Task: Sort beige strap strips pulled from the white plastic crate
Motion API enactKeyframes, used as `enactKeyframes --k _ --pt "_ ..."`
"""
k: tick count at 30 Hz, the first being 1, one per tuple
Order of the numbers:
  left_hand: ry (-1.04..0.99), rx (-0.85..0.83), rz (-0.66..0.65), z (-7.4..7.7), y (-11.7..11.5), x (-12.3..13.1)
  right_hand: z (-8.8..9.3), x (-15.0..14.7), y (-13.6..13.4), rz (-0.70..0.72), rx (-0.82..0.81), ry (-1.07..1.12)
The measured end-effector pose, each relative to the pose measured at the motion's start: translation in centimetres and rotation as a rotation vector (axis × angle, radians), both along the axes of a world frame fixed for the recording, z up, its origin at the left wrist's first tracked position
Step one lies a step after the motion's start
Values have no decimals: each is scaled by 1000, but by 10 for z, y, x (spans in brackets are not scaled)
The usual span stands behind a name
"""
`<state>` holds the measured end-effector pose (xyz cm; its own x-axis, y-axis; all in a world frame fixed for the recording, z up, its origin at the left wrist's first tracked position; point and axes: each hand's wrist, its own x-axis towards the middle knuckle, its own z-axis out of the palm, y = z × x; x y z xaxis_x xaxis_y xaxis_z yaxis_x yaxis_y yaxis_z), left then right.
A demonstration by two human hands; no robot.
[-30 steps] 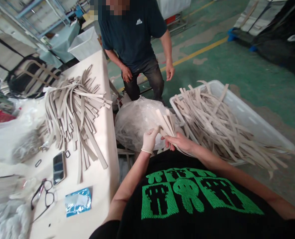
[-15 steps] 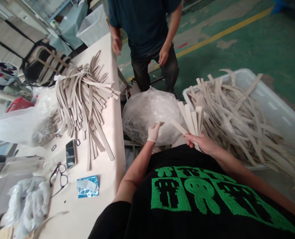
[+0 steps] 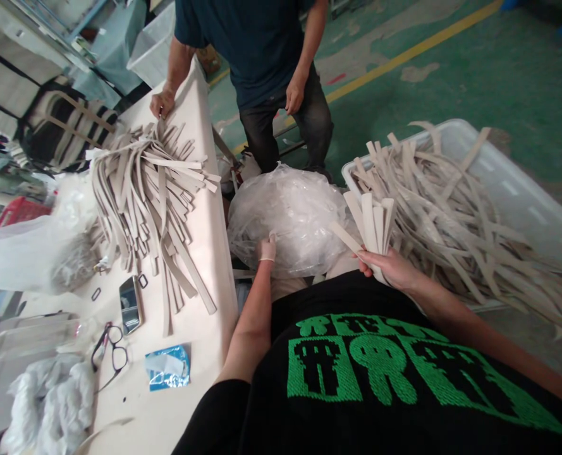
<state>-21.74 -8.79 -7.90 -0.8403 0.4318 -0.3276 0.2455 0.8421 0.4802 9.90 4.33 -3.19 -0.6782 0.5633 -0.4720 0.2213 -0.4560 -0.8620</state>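
Observation:
My right hand (image 3: 390, 266) is closed round a bundle of beige webbing straps (image 3: 372, 218), their ends fanned upward and one strap sticking out to the left. My left hand (image 3: 267, 248), in a whitish glove or finger covers, is in front of a large clear plastic bag (image 3: 294, 208). Its fingers are curled together; whatever they pinch is too small to make out. Just right of my right hand, a white plastic bin (image 3: 513, 170) overflows with loose beige straps (image 3: 451, 215). A pile of similar straps (image 3: 152, 183) is draped over the table on the left.
The pale table (image 3: 200, 354) holds a phone (image 3: 131, 304), eyeglasses (image 3: 112, 347), a blue packet (image 3: 167, 368), small black buckles (image 3: 96, 294) and plastic bags (image 3: 53, 398). Across from me stands a co-worker (image 3: 256, 57), one hand at the strap pile. Another bin (image 3: 152, 47) is behind.
My left hand has shifted left, toward the table. The co-worker's hand on the table side has reached over to the strap pile. My right hand keeps its bundle; the view has turned slightly.

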Motion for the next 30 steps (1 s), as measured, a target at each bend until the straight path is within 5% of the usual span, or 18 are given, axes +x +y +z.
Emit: enactKeyframes --k 3,8,12,18,22,26,30 --pt "55 103 -4 27 2 1 5 -4 3 -3 -42 20" --pt "-178 650 22 69 5 29 14 -12 14 -25 -203 100" --pt "-291 738 -77 100 6 58 28 -22 18 4 -249 192" --pt "-495 599 -477 146 5 80 63 -31 27 106 -5 337" --pt "-575 414 -741 161 17 77 79 -28 43 226 226 384" --pt "-605 311 -843 168 36 73 81 -28 47 399 357 264" --pt "-657 250 -872 174 54 62 81 -23 44 408 443 189"
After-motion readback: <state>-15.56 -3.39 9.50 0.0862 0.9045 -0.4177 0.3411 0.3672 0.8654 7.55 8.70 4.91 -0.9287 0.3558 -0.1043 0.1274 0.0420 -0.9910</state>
